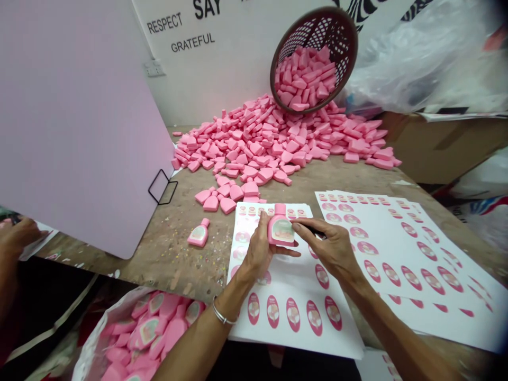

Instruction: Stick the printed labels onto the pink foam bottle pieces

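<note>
My left hand [260, 246] is closed around a pink toy bottle [280, 211], which stands upright with a pale label on its front. At the label's right edge are the fingertips of my right hand [331, 246]. That hand is also closed on a thin dark tool [313, 229], whose kind I cannot make out. Beneath both hands lies a sheet of pink stickers [273, 344], partly covered by them. To the left, a labelled pink bottle [198, 233] rests on the wooden table [170, 248].
Unlabelled pink bottles [254, 137] are heaped at the back, below a tipped brown basket [354, 47]. More sticker sheets [381, 238] lie on the right. A white bag [89, 344] of labelled bottles is at lower left. Beside a pink board [79, 116] shows another person's hand [24, 233].
</note>
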